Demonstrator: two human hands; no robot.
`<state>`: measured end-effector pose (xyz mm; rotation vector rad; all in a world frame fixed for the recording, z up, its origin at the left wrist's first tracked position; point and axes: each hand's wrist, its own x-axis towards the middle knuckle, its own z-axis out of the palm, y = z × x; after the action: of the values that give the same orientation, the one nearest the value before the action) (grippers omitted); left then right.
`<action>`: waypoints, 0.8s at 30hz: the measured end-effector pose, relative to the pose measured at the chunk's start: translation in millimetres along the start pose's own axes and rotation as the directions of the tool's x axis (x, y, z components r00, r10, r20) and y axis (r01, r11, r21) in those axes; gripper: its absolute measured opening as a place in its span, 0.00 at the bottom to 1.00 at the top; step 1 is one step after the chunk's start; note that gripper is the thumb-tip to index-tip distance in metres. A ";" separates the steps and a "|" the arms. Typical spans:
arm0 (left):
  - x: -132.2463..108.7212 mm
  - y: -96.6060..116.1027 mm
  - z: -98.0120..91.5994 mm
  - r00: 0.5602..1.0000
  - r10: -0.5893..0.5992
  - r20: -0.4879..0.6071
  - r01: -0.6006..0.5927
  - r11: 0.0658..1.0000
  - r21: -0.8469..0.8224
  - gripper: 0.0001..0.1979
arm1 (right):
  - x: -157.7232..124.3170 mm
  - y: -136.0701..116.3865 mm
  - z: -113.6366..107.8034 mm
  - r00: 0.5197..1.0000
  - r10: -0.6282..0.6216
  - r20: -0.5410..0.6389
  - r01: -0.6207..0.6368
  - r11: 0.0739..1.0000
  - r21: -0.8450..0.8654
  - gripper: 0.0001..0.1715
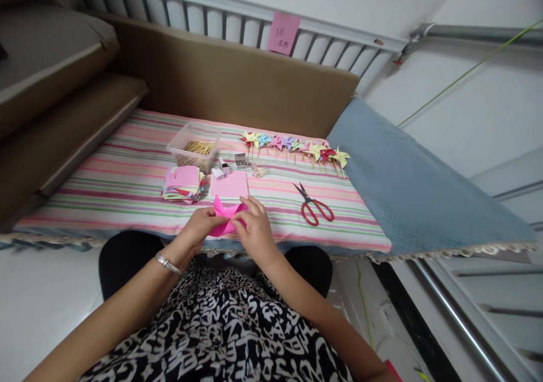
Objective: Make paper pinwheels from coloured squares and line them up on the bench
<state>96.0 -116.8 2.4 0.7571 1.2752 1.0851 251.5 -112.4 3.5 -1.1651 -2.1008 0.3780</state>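
A bright pink paper (224, 210) with bent-in corners is held between both hands near the table's front edge. My left hand (199, 227) pinches its left side. The fingers of my right hand (254, 227) close on its middle and right side. Just beyond lie a stack of pale pink sheets (229, 184) and a pile of mixed coloured paper (183, 179). Small boxes (220, 170) and an open box of pins (241, 160) sit behind them. Red-handled scissors (311, 204) rest to the right, blades slightly apart.
A clear plastic tub (193, 147) of wooden sticks stands at the back left. Several paper pinwheels (297, 146) line the back right. A cardboard panel (229, 82) rises behind the striped cloth (139, 170); large cartons (55, 110) stand at the left.
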 end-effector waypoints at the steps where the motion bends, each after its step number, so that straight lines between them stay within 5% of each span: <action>1: -0.3 0.2 0.0 1.000 -0.003 0.004 0.003 1.000 -0.002 0.10 | 0.2 -0.2 0.0 1.000 0.002 -0.003 -0.002 1.000 0.000 0.04; 24: -6.9 0.8 -1.1 0.998 -0.064 0.014 0.065 0.997 -0.034 0.11 | 6.6 -6.9 0.5 0.993 0.101 0.066 -0.101 0.995 -0.001 0.04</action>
<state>95.1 -123.0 5.4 0.6920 1.2590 1.0459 244.5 -110.7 9.8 -1.2764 -2.1018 0.4717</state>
